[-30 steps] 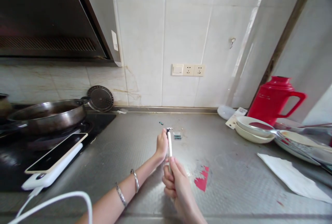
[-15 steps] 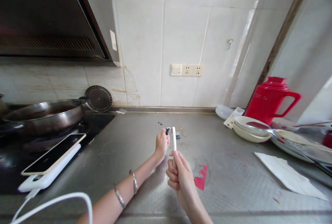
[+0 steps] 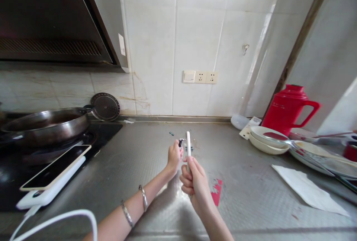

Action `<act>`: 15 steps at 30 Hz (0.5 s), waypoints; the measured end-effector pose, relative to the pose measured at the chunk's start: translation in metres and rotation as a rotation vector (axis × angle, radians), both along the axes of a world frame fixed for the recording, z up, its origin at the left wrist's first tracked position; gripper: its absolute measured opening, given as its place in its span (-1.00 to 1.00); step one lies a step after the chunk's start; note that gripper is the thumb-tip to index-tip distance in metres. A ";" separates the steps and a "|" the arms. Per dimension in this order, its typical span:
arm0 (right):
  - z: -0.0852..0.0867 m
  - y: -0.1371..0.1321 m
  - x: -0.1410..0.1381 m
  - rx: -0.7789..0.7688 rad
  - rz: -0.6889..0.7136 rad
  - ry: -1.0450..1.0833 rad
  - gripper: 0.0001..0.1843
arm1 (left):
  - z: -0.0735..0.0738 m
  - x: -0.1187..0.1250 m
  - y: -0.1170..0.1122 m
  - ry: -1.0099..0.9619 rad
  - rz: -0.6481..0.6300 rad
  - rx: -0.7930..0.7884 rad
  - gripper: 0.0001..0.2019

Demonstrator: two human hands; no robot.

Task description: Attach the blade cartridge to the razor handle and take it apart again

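My right hand (image 3: pixel 194 183) is closed around a slim white handle (image 3: pixel 188 145) that points up and away over the steel counter (image 3: pixel 134 166). Just to its left, my left hand (image 3: pixel 174 156) pinches a small dark metal head piece (image 3: pixel 181 142), now apart from the handle's top. Small dark and green bits (image 3: pixel 171 134) lie on the counter beyond the hands. My left forearm wears two silver bangles (image 3: pixel 144 198).
A pan (image 3: pixel 46 125) sits on the stove at left, with a phone on a white power bank (image 3: pixel 51 176) and its cable near the front. Bowls and plates (image 3: pixel 269 140), a red jug (image 3: pixel 290 108) and a white paper (image 3: pixel 306 189) lie at right. A red patch (image 3: pixel 216 192) marks the counter.
The small head piece has come off the white handle and stays in my left hand. My right hand moved the handle slightly right and further away.
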State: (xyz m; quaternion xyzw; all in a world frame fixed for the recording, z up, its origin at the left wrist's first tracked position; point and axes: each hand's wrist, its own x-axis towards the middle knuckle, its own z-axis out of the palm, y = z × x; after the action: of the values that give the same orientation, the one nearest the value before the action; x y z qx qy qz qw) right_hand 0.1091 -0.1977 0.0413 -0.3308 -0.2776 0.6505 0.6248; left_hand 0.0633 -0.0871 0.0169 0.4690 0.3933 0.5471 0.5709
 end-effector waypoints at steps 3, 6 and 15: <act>-0.010 -0.004 -0.005 -0.029 0.032 -0.021 -0.50 | 0.002 -0.002 0.003 0.005 0.047 -0.034 -0.47; -0.028 -0.012 -0.011 -0.035 0.060 -0.083 -0.53 | 0.005 -0.007 0.007 0.012 0.095 -0.059 -0.51; 0.025 0.063 0.060 0.378 -0.316 -0.795 -0.50 | 0.007 -0.007 0.008 -0.144 -0.160 -0.350 -0.58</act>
State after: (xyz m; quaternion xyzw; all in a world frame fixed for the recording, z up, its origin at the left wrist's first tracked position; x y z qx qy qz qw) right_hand 0.1693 -0.1345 0.0666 -0.4732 -0.5553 0.3082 0.6105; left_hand 0.0559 -0.0788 0.0242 0.3523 0.4020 0.4553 0.7120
